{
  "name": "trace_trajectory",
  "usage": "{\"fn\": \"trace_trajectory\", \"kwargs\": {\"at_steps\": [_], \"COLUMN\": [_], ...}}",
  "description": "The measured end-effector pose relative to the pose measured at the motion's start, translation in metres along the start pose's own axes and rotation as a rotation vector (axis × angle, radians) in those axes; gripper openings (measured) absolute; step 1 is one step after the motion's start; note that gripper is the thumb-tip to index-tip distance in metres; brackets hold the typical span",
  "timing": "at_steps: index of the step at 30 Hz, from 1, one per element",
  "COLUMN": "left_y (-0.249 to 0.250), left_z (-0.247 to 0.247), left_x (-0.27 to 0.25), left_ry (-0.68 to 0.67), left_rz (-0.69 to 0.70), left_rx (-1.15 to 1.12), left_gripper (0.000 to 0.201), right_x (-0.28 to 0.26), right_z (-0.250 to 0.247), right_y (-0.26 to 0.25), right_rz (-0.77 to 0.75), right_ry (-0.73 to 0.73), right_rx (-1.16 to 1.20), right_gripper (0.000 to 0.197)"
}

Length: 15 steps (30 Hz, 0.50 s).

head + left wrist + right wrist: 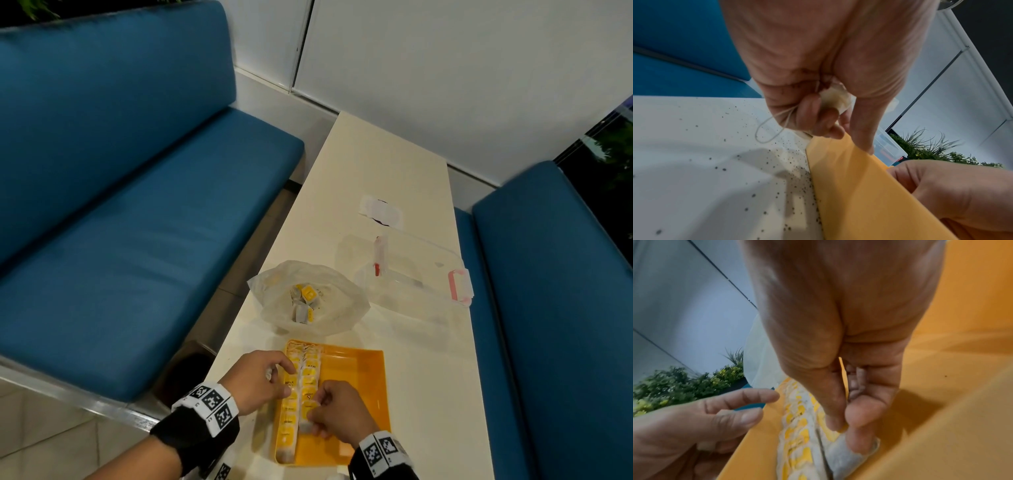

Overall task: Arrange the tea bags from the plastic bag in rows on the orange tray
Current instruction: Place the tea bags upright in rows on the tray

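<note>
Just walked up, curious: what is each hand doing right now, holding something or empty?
Left hand: fingers curled round a spare tea bag, beside the orange tray.
Right hand: fingers pinching a tea bag in the second row on the tray.

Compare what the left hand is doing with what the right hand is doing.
The left hand holds a spare tea bag curled in its fingers at the orange tray edge; the right hand pinches a tea bag lying in the second row. Left sits outside the tray wall, right inside. Both grip tea bags.
</note>
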<state>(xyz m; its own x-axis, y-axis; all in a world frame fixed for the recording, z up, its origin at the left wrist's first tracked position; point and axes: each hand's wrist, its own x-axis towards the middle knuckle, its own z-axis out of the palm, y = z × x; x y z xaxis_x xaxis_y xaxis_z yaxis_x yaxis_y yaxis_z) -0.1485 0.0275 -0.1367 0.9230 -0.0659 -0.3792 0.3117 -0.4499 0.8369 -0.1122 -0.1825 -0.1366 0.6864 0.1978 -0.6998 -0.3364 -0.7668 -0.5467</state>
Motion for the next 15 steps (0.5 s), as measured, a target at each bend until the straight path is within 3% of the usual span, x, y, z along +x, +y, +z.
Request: {"fn": "trace_trajectory", "kwargs": {"at_steps": [6, 11, 13, 15], "left_y": [0.000, -0.002, 0.000, 0.006], "left_z": [0.002, -0.001, -0.004, -0.009], "left_x": [0.000, -0.001, -0.002, -0.004], "left_ry": [-0.008, -0.025, -0.021, -0.024], "left_rz": [-0.009, 0.000, -0.021, -0.097], "left_rx": [-0.017, -0.007, -0.125, -0.422], "left_gripper": [0.025, 0.020, 0.016, 0.018], "right_x": [0.004, 0.001, -0.003, -0.011], "right_z": [0.006, 0.006, 0.003, -0.003], "right_y": [-0.001, -0.007, -0.013, -0.023], "right_rz": [-0.026, -0.037, -0.086, -0.208], "right_ry": [0.121, 0.134, 0.184, 0.273], "right_rx": [-0.069, -0.090, -0.164, -0.235], "right_gripper": [0.020, 0.022, 0.023, 0.022]}}
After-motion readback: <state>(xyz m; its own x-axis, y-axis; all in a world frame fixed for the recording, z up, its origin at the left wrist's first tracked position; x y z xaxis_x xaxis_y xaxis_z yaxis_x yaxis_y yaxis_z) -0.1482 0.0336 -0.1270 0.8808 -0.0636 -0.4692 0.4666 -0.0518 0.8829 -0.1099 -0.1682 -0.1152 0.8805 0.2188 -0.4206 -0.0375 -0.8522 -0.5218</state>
